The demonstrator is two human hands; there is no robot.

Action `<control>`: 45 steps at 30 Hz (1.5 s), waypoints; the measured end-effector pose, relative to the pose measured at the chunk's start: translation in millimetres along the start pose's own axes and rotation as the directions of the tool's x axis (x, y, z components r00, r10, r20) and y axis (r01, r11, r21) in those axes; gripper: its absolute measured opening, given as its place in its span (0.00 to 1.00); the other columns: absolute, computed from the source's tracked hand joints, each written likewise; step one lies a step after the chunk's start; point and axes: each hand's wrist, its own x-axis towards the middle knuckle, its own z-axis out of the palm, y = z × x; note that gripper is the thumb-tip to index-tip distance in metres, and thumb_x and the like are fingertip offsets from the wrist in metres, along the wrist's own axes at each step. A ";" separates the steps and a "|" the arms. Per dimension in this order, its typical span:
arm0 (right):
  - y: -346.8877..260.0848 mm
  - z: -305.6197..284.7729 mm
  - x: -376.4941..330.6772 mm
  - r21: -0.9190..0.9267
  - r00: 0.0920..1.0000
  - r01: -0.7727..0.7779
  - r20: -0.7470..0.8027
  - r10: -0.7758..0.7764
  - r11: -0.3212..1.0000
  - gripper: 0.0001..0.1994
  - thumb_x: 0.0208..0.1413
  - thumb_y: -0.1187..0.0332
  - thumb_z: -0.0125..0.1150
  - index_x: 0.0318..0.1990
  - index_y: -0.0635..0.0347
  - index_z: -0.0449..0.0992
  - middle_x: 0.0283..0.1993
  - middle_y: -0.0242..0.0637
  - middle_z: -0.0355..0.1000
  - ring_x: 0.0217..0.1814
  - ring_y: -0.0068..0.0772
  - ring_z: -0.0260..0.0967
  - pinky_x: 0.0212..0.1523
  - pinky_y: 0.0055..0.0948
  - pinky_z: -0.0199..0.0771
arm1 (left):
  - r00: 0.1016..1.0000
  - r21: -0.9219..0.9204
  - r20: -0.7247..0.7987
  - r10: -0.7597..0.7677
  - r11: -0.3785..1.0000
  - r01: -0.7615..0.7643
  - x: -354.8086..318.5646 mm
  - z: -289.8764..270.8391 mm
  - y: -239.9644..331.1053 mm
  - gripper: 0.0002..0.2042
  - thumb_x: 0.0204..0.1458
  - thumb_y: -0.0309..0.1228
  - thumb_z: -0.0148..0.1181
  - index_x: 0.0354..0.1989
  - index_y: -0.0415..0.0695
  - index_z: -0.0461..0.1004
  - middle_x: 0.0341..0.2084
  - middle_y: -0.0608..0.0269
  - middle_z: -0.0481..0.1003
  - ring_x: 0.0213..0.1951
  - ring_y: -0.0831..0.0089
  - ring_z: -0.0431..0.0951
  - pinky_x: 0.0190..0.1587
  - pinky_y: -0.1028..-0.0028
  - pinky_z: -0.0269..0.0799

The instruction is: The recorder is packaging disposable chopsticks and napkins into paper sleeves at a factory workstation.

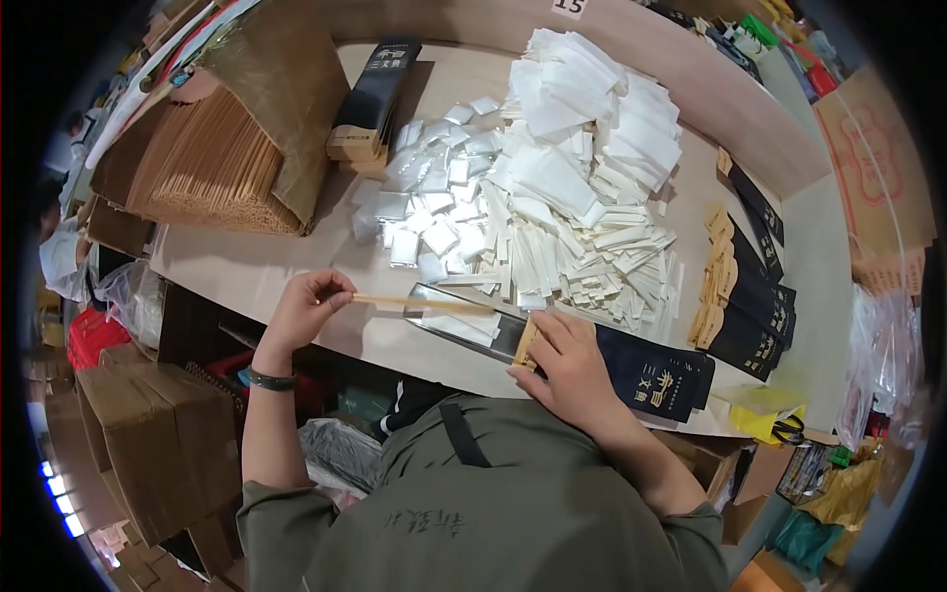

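Note:
My left hand [314, 306] is closed in a pinch on the end of long, thin, tan chopsticks [414, 302]. They reach rightward over a shiny metal trough [419, 321] with white paper pieces in it. My right hand [564, 367] grips the tan end of a dark navy paper sleeve [656, 383] with pale print, its fingers bent over the near end of the trough. Part of the sleeve is hidden under that hand. Beyond the trough lie a heap of small silvery packets [434, 222] and a bigger pile of white paper packets [552, 187].
At the left stands an open cardboard box [286, 109] packed with thin tan pieces. Behind the packets is a stack of dark sleeves [373, 104]; more filled dark packs [745, 296] lie at the right. Raised panels edge the table. A yellow bag [764, 414] with scissors sits by the right corner.

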 end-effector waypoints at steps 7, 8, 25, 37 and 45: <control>-3.4 55.7 54.3 0.019 0.995 0.098 0.018 -0.098 0.995 0.08 0.46 0.71 0.66 0.26 0.58 0.71 0.30 0.38 0.67 0.36 0.42 0.67 0.37 0.39 0.69 | 0.988 -0.394 -0.152 -0.038 0.919 -0.026 -4.4 31.7 -8.1 0.04 0.62 0.26 0.56 0.42 0.39 0.74 0.32 0.71 0.74 0.36 0.83 0.72 0.42 0.82 0.66; -2.9 57.7 54.5 0.025 0.994 0.108 0.022 -0.108 0.994 0.08 0.46 0.71 0.66 0.26 0.58 0.71 0.30 0.38 0.67 0.36 0.42 0.67 0.37 0.39 0.69 | 0.975 -0.391 -0.213 -0.067 0.920 -0.022 -7.5 36.2 -8.2 0.05 0.62 0.27 0.56 0.42 0.39 0.74 0.31 0.71 0.74 0.37 0.83 0.72 0.43 0.82 0.66; -9.3 48.4 52.7 0.061 0.992 -0.129 0.016 0.128 0.990 0.04 0.55 0.72 0.59 0.32 0.60 0.71 0.30 0.44 0.70 0.37 0.50 0.70 0.38 0.44 0.70 | 0.922 -0.387 -0.374 -0.106 0.921 -0.051 -3.9 60.4 -9.1 0.08 0.58 0.29 0.64 0.40 0.38 0.75 0.26 0.73 0.73 0.29 0.84 0.72 0.33 0.83 0.68; -14.3 35.5 42.4 0.015 0.984 -0.059 0.168 0.056 0.998 0.07 0.52 0.70 0.62 0.33 0.59 0.69 0.26 0.43 0.68 0.32 0.49 0.70 0.31 0.45 0.69 | 0.930 0.128 -0.364 0.046 0.992 0.001 22.5 135.6 34.1 0.12 0.48 0.33 0.72 0.35 0.41 0.76 0.24 0.64 0.79 0.26 0.75 0.78 0.31 0.75 0.72; -16.8 27.6 46.3 -0.140 0.975 0.098 0.213 -0.066 0.985 0.07 0.44 0.74 0.59 0.32 0.58 0.70 0.26 0.39 0.65 0.30 0.42 0.69 0.29 0.39 0.70 | 0.934 0.075 -0.357 -0.012 0.996 0.041 23.1 135.2 36.3 0.13 0.47 0.35 0.70 0.35 0.42 0.76 0.28 0.60 0.79 0.30 0.62 0.80 0.33 0.67 0.73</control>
